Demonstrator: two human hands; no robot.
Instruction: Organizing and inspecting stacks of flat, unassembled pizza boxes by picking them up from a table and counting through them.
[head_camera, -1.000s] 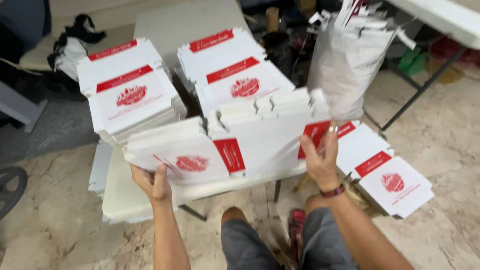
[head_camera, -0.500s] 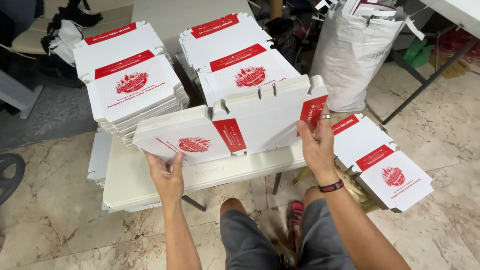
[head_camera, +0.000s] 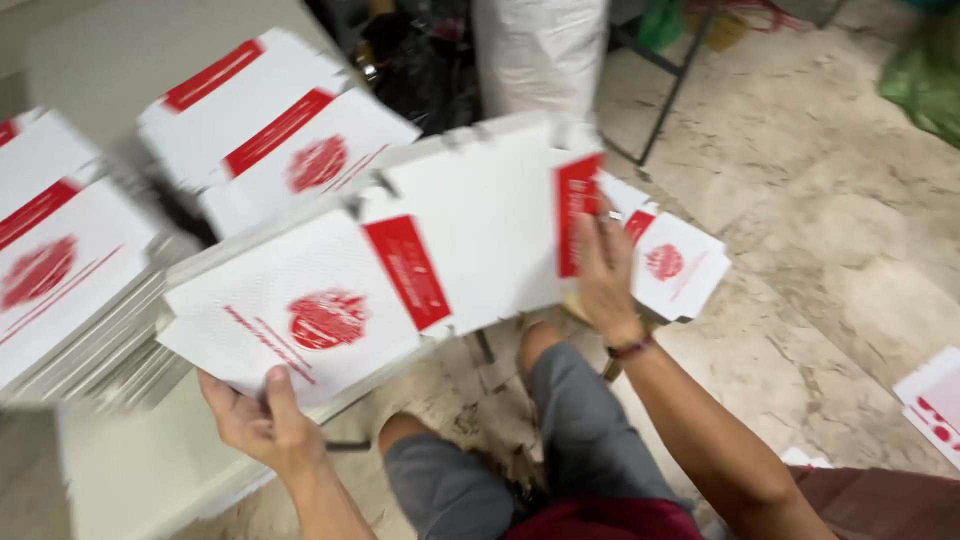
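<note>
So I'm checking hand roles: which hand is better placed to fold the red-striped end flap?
Probably the right hand: it already grips the flat carton at that flap, while the left hand supports the far corner.

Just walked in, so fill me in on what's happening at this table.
A seated person holds a bundle of flat white cardboard box blanks with red printed panels over their lap. The left hand grips the bundle's near corner from below; the right hand steadies its far edge. Two more stacks of the same blanks sit on a low white table, with another stack at the left. A few blanks lie on the stone floor, and a white sack stands behind.
</note>
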